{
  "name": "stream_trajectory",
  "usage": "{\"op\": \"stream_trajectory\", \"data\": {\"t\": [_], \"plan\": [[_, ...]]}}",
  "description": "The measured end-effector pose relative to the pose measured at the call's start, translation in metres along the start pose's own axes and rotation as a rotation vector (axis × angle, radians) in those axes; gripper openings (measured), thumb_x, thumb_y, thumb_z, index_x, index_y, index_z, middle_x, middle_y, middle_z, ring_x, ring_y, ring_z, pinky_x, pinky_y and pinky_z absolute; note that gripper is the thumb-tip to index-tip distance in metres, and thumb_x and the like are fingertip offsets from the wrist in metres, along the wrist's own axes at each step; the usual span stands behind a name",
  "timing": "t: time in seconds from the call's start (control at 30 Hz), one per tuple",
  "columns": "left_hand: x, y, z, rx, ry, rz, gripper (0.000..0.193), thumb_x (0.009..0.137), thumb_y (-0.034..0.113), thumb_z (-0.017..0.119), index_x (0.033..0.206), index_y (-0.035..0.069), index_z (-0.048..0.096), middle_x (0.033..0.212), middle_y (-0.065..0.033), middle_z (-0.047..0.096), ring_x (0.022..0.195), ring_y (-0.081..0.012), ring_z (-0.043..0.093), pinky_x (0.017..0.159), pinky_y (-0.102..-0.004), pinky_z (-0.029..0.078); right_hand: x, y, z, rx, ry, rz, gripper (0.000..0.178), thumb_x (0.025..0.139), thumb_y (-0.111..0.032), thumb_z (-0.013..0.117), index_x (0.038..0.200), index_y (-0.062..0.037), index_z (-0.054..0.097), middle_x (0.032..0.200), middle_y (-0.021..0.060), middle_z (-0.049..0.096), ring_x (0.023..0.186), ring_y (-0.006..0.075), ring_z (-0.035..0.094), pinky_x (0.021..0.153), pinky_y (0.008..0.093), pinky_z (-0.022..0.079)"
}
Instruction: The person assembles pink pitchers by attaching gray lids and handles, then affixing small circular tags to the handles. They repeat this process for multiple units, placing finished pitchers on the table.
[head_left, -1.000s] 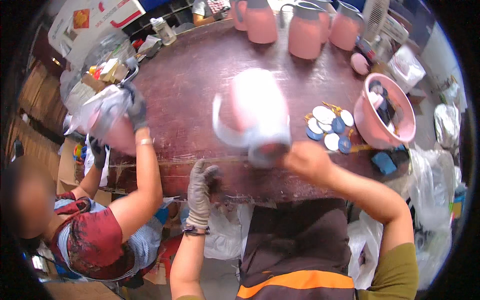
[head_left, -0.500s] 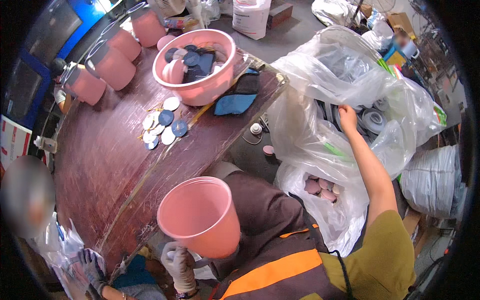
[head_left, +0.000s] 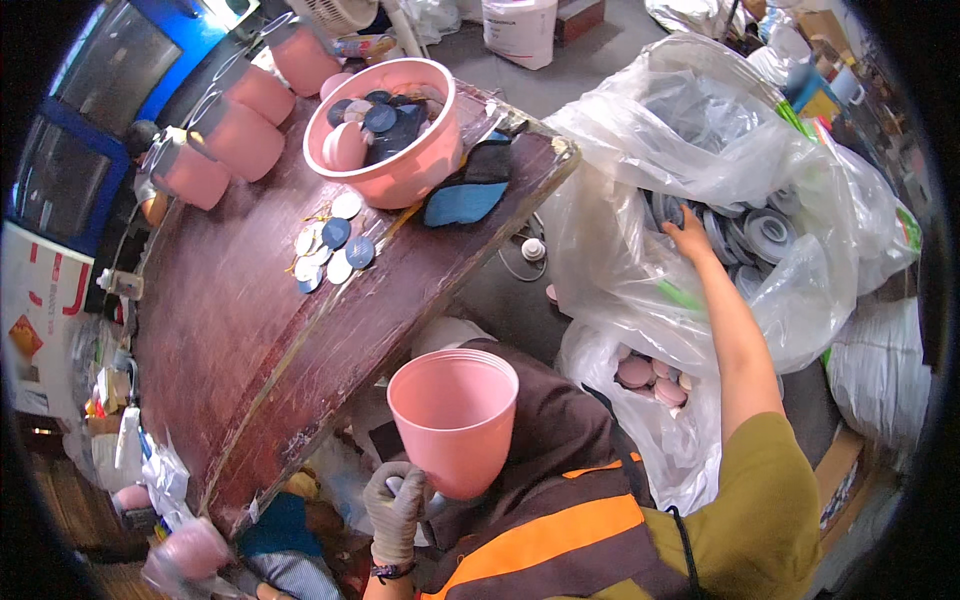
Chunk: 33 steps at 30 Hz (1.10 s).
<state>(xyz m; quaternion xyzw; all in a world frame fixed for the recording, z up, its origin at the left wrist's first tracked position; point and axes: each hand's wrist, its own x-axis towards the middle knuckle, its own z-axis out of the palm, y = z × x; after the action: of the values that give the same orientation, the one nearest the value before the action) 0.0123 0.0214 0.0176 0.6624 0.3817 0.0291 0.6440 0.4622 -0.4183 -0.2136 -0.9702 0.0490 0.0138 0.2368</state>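
My left hand (head_left: 397, 510), in a light grey glove, is closed at the lower left side of an open pink plastic pot (head_left: 455, 430). The pot is tilted, its mouth up, its inside bare; its underside is partly hidden. To the right, my bare right hand (head_left: 688, 238) reaches into a large clear plastic bag (head_left: 600, 215). Its thumb and forefinger are apart beside grey ring-shaped lids (head_left: 768, 238); the other fingers are partly hidden.
Several pink pots with grey tops (head_left: 240, 135) stand along the table's (head_left: 230, 330) far left. A pink basin (head_left: 385, 185) holds round pieces and a dark object. White and blue discs (head_left: 335, 235) lie nearby. A smaller bag (head_left: 665, 450) holds pink discs. A blurred pink item (head_left: 190, 548) is lower left.
My left hand has carried the pot rightward, bringing it more upright. My right hand's fingers have spread among the lids. At lower left, another person's gloved hand has left view, and a blurred pink item shows.
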Motion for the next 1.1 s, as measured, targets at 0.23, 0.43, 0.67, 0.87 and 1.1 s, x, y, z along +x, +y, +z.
{"op": "stream_trajectory", "data": {"t": [0.23,0.43,0.67,0.87,1.1], "plan": [[0.0,-0.011,-0.007,0.168,0.006,-0.006,0.015,0.082,0.017,0.072,0.081,0.003,0.066,0.074,-0.0001,0.063,0.064,-0.0072,0.054,0.059,-0.0236,0.046,-0.009,-0.029,0.027,-0.263,-0.006,0.043,0.056,0.092,-0.033,0.05,0.142,-0.0122,0.037,0.133,0.0165,0.053,0.116,0.0385,0.052,0.095,0.0464,0.041],[0.001,-0.012,-0.005,0.11,-0.011,-0.091,0.013,0.082,0.016,0.07,0.082,0.003,0.066,0.072,0.0003,0.062,0.063,-0.0063,0.053,0.058,-0.0224,0.045,0.012,0.009,0.006,0.22,0.347,0.096,0.046,0.095,-0.038,0.046,0.126,-0.0047,0.055,0.122,0.021,0.059,0.112,0.0382,0.055,0.091,0.0417,0.043],[-0.005,-0.004,0.004,0.268,-0.034,0.063,0.015,0.082,0.016,0.07,0.085,0.002,0.065,0.074,-0.0006,0.063,0.067,-0.0079,0.056,0.061,-0.0247,0.047,-0.168,-0.156,-0.091,0.626,-0.073,-0.274,0.034,0.087,-0.019,0.065,0.113,0.0023,0.063,0.103,0.0062,0.065,0.088,0.0126,0.059,0.079,0.0264,0.046],[-0.015,-0.008,0.001,0.206,-0.122,0.059,0.013,0.083,0.015,0.07,0.087,0.004,0.064,0.075,-0.0003,0.063,0.071,-0.0077,0.055,0.065,-0.025,0.047,-0.276,-0.292,-0.089,0.627,-0.48,-1.193,0.033,0.073,-0.023,0.075,0.104,-0.011,0.07,0.099,0.0068,0.062,0.089,0.0266,0.06,0.078,0.0373,0.046],[-0.026,-0.031,-0.004,0.252,-0.081,0.208,0.015,0.083,0.016,0.07,0.089,0.004,0.064,0.076,-0.0055,0.065,0.069,-0.0135,0.06,0.065,-0.0281,0.049,-0.317,-0.309,-0.073,0.607,-0.583,-0.973,0.028,0.078,-0.017,0.071,0.105,-0.0088,0.069,0.099,0.0081,0.061,0.092,0.0254,0.057,0.081,0.036,0.045]]}}
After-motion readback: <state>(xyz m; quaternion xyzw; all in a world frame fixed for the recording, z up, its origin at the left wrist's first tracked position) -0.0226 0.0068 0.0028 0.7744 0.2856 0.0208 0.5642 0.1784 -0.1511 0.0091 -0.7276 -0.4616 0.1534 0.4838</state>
